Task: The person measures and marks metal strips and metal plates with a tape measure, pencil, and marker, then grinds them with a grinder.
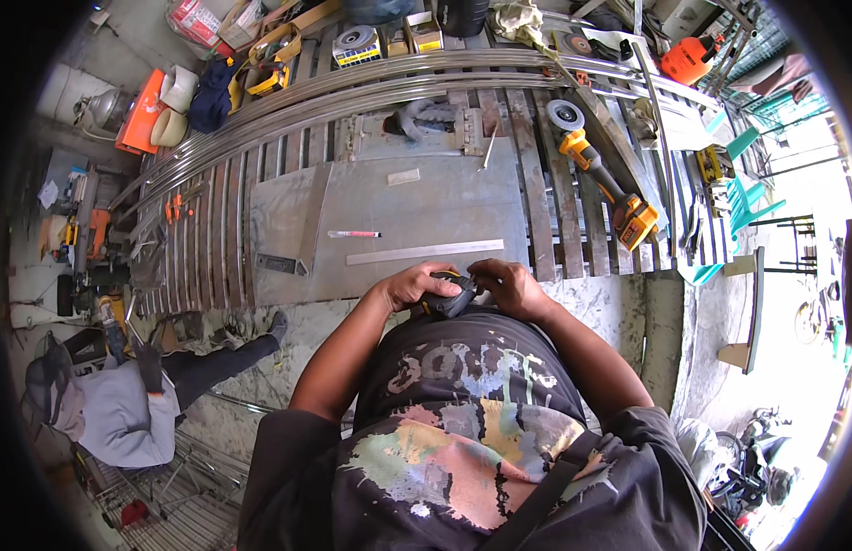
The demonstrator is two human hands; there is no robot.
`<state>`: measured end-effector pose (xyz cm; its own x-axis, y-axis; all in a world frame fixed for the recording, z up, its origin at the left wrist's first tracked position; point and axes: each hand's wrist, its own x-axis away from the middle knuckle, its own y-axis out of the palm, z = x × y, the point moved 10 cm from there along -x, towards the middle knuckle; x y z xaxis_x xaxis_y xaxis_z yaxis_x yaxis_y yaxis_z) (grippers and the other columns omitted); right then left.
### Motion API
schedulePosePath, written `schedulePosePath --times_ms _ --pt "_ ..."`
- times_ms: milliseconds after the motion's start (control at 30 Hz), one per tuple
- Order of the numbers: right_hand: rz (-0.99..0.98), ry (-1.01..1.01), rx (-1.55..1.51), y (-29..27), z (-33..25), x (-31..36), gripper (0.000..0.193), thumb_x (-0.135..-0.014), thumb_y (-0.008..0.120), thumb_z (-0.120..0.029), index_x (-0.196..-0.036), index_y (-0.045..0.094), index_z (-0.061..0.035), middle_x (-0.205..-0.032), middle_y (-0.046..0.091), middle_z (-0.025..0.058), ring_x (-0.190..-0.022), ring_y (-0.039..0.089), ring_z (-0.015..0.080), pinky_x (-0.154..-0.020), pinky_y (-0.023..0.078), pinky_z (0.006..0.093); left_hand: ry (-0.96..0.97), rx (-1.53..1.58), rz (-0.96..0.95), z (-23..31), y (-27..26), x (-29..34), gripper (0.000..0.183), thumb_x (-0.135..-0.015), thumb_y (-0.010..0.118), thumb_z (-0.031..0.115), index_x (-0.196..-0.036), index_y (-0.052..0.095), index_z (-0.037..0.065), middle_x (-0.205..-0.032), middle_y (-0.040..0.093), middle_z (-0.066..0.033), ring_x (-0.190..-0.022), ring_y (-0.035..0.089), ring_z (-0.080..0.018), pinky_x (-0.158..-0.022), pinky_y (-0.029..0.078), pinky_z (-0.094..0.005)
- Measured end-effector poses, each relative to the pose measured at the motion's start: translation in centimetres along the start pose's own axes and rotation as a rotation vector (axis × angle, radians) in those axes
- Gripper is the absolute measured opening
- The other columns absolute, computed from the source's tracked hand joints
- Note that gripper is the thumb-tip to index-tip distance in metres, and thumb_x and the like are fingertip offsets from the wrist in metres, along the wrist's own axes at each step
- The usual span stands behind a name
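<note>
Close to my belly, my left hand (415, 286) is wrapped round a black and yellow tape measure (452, 299). The fingers of my right hand (512, 290) are curled in and pinch at the right side of the tape measure; its tip there is hidden by them. Just past my hands, a steel ruler (424, 252) lies on a grey metal sheet (444, 207). Beyond the ruler are a red and white marker (354, 234) and a small pale block (403, 177). A dark square tool (281, 264) rests at the sheet's left corner.
A yellow and black angle grinder (605, 179) lies on the slatted metal bench (541, 202) to the right. Long shiny tubes (353, 89) run along the far side, with boxed discs (356, 44) behind them. At lower left, another person (123, 413) bends over near a power tool.
</note>
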<state>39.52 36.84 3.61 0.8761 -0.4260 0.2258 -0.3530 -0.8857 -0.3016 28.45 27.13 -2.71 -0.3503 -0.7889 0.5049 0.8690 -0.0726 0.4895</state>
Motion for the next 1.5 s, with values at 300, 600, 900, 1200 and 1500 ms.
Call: schedulePosePath --times_ms 300,600,900,1200,1500 --pt "0.275 -0.143 0.328 -8.8 5.0 1.8 0.013 -0.093 0.062 -0.001 -0.1 0.073 -0.0016 -0.102 0.073 0.0202 -0.093 0.073 0.0419 -0.081 0.06 0.0457 0.1 -0.339 0.167 4.9 -2.0 3.0 0.049 -0.08 0.092 0.027 -0.117 0.068 0.006 -0.105 0.069 -0.0026 -0.099 0.064 -0.0131 -0.091 0.052 -0.0303" --pt "0.119 0.237 0.163 -4.2 6.7 1.3 0.026 -0.102 0.067 -0.02 -0.113 0.076 0.0014 -0.101 0.079 0.0224 -0.094 0.078 0.0342 -0.087 0.06 0.0442 0.032 -1.065 0.444 9.1 0.9 3.2 0.085 -0.076 0.092 0.018 -0.146 0.045 0.006 -0.133 0.067 -0.0281 -0.126 0.065 -0.0457 -0.108 0.052 -0.0491" --pt "0.006 0.389 -0.362 1.3 7.2 -0.8 0.042 -0.101 0.078 -0.035 -0.105 0.078 0.0062 -0.081 0.075 0.0117 -0.074 0.071 0.0166 -0.065 0.056 0.0342 0.4 -1.461 0.357 10.2 6.4 0.9 0.094 -0.077 0.083 0.003 -0.16 0.038 0.01 -0.142 0.063 -0.0218 -0.132 0.06 -0.0395 -0.113 0.046 -0.0502" --pt "0.094 0.491 -0.418 -1.3 10.7 1.4 0.046 -0.103 0.074 -0.038 -0.107 0.072 0.0085 -0.083 0.074 0.0139 -0.068 0.073 0.0198 -0.06 0.058 0.034 0.316 -1.615 0.344 9.6 4.5 2.9 0.064 -0.077 0.084 0.004 -0.138 0.063 0.009 -0.128 0.064 -0.0108 -0.128 0.06 -0.0326 -0.106 0.049 -0.0473" --pt "0.525 0.653 -0.251 -11.3 18.7 5.6 0.034 -0.101 0.072 -0.022 -0.092 0.076 0.0104 -0.07 0.072 0.0122 -0.059 0.07 0.0187 -0.051 0.054 0.0353 -0.059 -1.756 0.617 5.7 -7.0 9.7 0.049 -0.082 0.076 -0.001 -0.129 0.068 0.012 -0.124 0.061 -0.0123 -0.126 0.059 -0.0332 -0.102 0.048 -0.0501"
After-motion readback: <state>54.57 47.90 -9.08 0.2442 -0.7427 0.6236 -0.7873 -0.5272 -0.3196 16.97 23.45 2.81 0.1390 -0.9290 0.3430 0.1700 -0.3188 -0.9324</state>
